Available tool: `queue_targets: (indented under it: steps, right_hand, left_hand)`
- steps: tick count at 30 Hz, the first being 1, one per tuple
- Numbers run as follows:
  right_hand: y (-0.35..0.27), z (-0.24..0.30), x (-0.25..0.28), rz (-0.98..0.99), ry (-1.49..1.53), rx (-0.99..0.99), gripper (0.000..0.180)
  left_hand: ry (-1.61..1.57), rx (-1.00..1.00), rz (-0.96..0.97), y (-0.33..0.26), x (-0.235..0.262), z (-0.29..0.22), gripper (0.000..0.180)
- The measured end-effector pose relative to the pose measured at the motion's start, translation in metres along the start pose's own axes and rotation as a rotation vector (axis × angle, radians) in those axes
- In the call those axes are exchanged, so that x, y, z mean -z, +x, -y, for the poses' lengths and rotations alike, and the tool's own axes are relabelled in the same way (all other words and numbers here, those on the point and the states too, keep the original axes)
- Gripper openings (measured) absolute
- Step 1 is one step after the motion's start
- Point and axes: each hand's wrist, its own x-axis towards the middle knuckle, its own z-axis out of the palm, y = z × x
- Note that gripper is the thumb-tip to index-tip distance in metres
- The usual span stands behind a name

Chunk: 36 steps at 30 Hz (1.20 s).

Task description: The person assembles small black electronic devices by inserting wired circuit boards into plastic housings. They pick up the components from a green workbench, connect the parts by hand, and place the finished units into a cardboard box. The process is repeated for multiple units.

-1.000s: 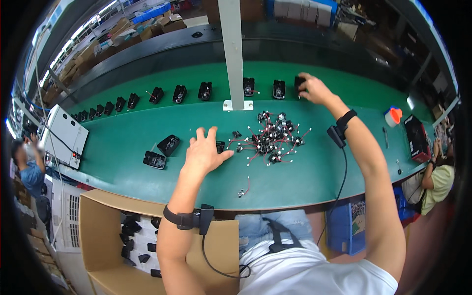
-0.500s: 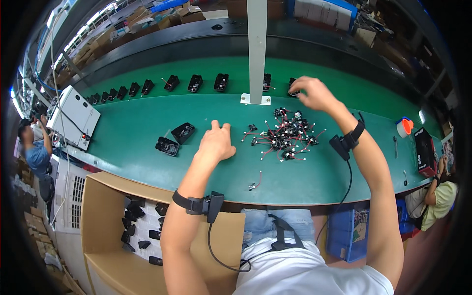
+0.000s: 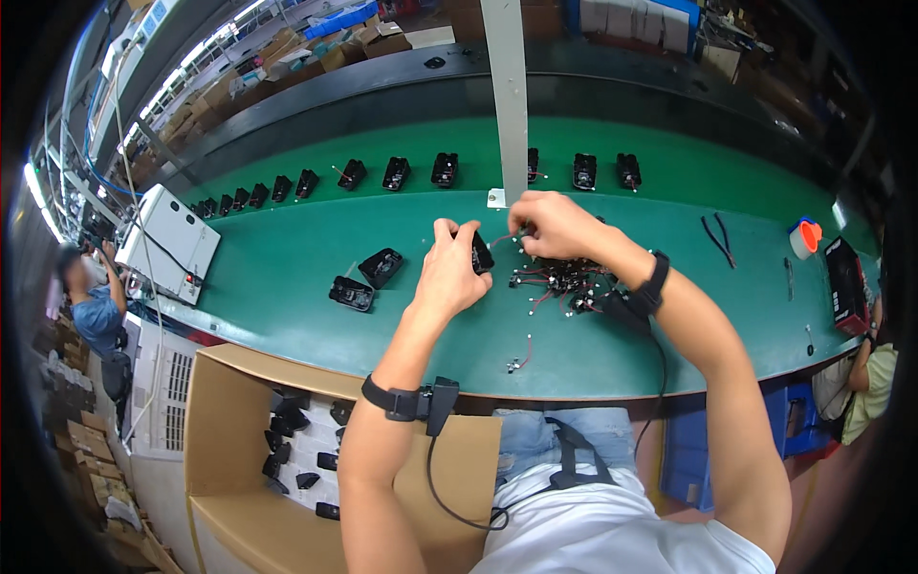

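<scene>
My left hand [image 3: 449,270] is closed around a black plastic housing [image 3: 481,253], held tilted just above the green bench. Close beside it, my right hand [image 3: 555,226] pinches a small part with a red wire [image 3: 503,238]; the wire reaches toward the housing, and the fingers hide most of the part. Under and in front of the right hand lies a pile of small black parts with red wires and white connectors [image 3: 564,279]. Two more black housings [image 3: 352,294] rest on the bench left of my left hand. One loose wired part [image 3: 519,365] lies near the front edge.
A row of black housings [image 3: 396,173] stands on the green belt behind a metal post [image 3: 509,105]. Pliers [image 3: 719,239] and an orange-and-white container [image 3: 805,236] are at right. An open carton [image 3: 225,421] holds black parts at lower left. People sit or stand at both sides.
My right hand has come back from the belt to the pile, leaving a housing in the row, and now pinches a wired part. My left hand now holds up a housing. The view has shifted slightly.
</scene>
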Motion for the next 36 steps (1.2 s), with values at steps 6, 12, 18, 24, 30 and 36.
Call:
queue_targets:
  steps: [6, 12, 18, 24, 30, 36]
  right_hand:
    - [-0.087, 0.003, 0.025, -0.296, 0.876, -0.273, 0.015]
    - [-0.120, 0.015, 0.006, -0.413, 1.127, -0.244, 0.016]
    - [-0.128, 0.014, -0.009, -0.373, 1.155, -0.303, 0.015]
    - [-0.135, 0.020, -0.008, -0.381, 1.182, -0.308, 0.014]
    - [-0.137, 0.025, -0.003, -0.379, 1.416, -0.443, 0.014]
    - [-0.139, 0.032, 0.005, -0.359, 1.180, -0.331, 0.011]
  left_hand:
    - [-0.288, -0.334, -0.086, -0.010, -0.018, -0.035, 0.078]
    - [-0.415, -0.477, 0.015, -0.021, -0.024, -0.049, 0.078]
    - [-0.462, -0.537, 0.089, -0.020, -0.033, -0.050, 0.080]
    - [-0.581, -0.484, 0.174, -0.018, -0.034, -0.047, 0.081]
    - [-0.777, -0.392, 0.258, -0.015, -0.032, -0.040, 0.070]
    - [-0.987, -0.344, 0.404, -0.007, -0.030, -0.034, 0.064]
